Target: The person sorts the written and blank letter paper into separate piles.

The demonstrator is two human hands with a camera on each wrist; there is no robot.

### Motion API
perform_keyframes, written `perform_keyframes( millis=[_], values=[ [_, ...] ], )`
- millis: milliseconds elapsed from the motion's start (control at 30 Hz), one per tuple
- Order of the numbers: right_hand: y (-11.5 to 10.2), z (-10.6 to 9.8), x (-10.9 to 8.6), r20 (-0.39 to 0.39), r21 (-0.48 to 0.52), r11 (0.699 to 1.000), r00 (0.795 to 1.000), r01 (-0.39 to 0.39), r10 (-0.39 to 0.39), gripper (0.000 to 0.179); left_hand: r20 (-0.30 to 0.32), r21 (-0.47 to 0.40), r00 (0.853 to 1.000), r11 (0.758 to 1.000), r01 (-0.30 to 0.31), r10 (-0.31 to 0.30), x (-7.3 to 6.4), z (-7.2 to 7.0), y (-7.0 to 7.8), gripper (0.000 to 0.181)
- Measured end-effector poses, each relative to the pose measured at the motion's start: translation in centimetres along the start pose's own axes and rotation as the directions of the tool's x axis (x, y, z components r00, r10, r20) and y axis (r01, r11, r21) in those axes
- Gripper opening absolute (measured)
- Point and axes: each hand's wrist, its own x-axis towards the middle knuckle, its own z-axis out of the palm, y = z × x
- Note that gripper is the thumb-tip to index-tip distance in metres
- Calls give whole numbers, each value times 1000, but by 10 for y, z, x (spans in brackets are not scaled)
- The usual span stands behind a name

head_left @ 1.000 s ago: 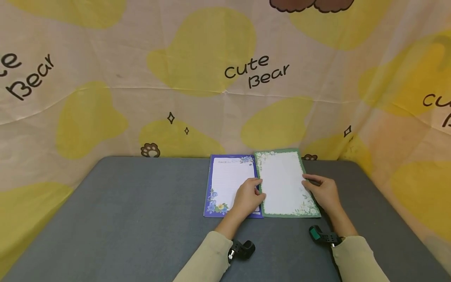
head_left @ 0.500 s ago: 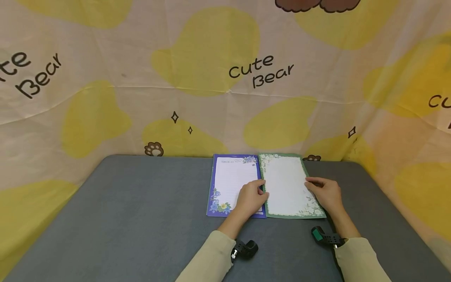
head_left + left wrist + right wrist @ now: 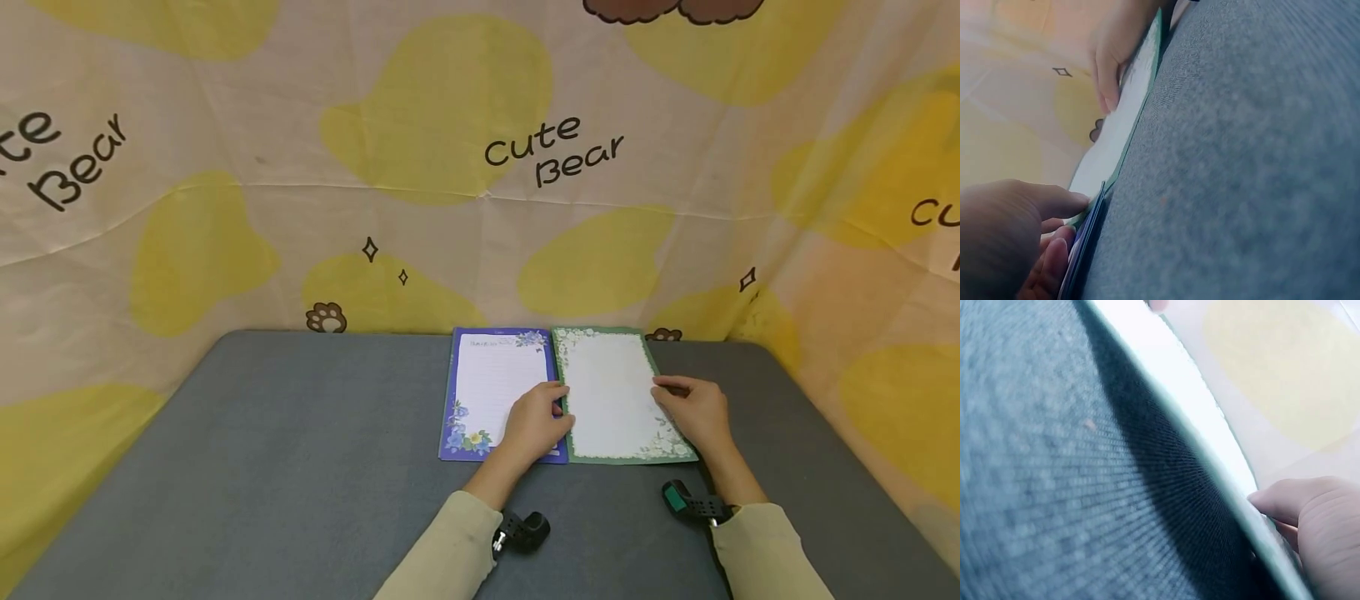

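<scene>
A green-bordered sheet of letter paper [image 3: 607, 392] with white flowers stands to the right of a purple-bordered letter sheet [image 3: 495, 367] with blue flowers. At the green sheet's left edge, my left hand [image 3: 532, 423] pinches it, the forearm lying over the purple sheet's lower right part. In the left wrist view its thumb [image 3: 1063, 201] is on the paper's face, beside the layered purple edges [image 3: 1088, 240]. My right hand [image 3: 699, 414] pinches the green sheet's right edge between thumb and fingers. That side is raised off the table, with a dark shadow under it in the right wrist view.
The grey cloth-covered table [image 3: 300, 450] spreads to both sides and in front of the sheets. Just behind its far edge hangs a yellow-patterned cloth [image 3: 420, 167]. A black wrist camera [image 3: 521, 531] sits below the left hand, another [image 3: 693, 504] below the right.
The green-bordered sheet's top edge has come down and now lies nearly level with the purple sheet's top. Both hands keep their hold on it. The view has shifted slightly.
</scene>
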Motion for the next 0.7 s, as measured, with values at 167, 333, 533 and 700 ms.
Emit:
perform_keyframes(
  millis=[167,333,533,700],
  values=[
    [-2,1,-1,-5,-74,996,999,40,-41,33,12,32,1000,999,-8,8,-1,0,1,43],
    [-2,1,-2,-13,-123,988,995,94,-96,31,1,38,1000,999,-6,6,-1,2,1,45],
    [-1,0,-2,-17,-199,974,993,111,-117,31,-12,26,1000,1000,-5,5,-2,2,1,45],
    [2,0,-4,-12,-237,961,988,144,-151,30,-14,4,1000,1000,-10,10,-3,3,2,40]
  ],
)
